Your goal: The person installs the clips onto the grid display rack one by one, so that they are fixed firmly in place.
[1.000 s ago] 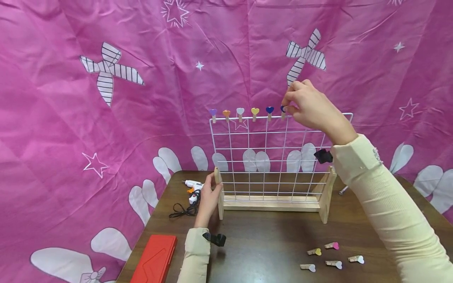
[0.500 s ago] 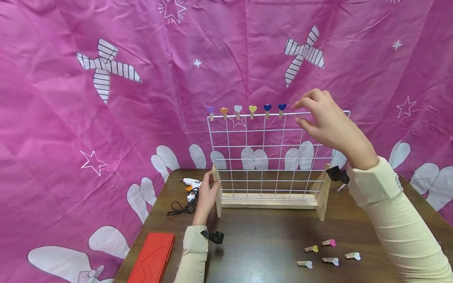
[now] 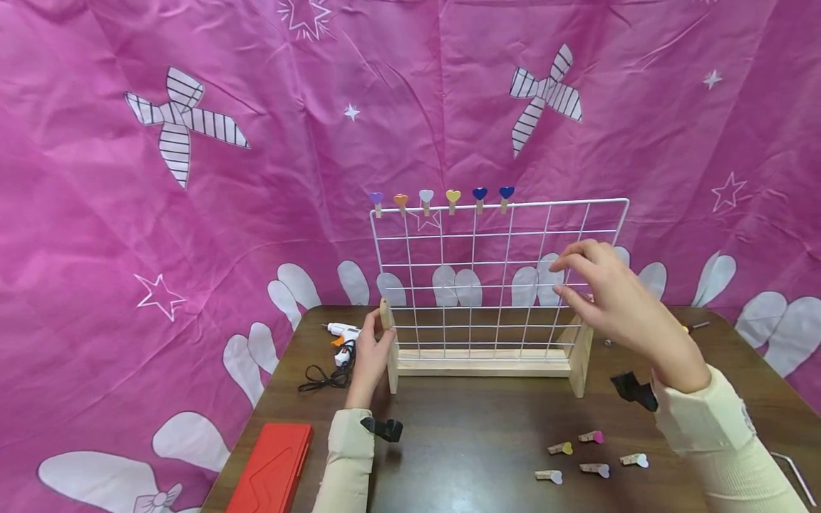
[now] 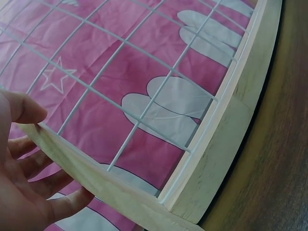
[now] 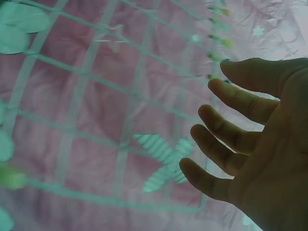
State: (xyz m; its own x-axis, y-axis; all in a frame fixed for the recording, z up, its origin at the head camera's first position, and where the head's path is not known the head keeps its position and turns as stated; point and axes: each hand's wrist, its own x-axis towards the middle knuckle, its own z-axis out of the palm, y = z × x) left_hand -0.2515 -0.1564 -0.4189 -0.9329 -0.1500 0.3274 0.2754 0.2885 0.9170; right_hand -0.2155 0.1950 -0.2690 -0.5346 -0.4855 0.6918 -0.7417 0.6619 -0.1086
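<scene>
Pink cloth (image 3: 212, 235), creased and printed with striped bows, hangs behind the dark wood-grained table (image 3: 462, 434). Across my front stands the white wire grid (image 3: 474, 287), in a pale, smooth-cut wooden stand (image 3: 481, 368). My left hand (image 3: 370, 356) grips the stand's left end board; only the left wrist view shows my thumb on 1 side and my 4 fingers against the other. My right hand (image 3: 618, 303) holds nothing, its fingers parted before the grid's right part; the right wrist view shows all 5, while the head view hides some. Only the head view takes in the flat red case (image 3: 272, 463) and, left of the stand, the white glue gun (image 3: 343, 331) with its looped black cord (image 3: 317, 381). Smallest are the heart-topped wooden pegs: 6 clipped pegs (image 3: 452, 197) along the top wire (purple, orange, white, yellow, 2 dark blue), merely blurred specks in the right wrist view, and 5 loose pegs (image 3: 594, 469) on the table.
</scene>
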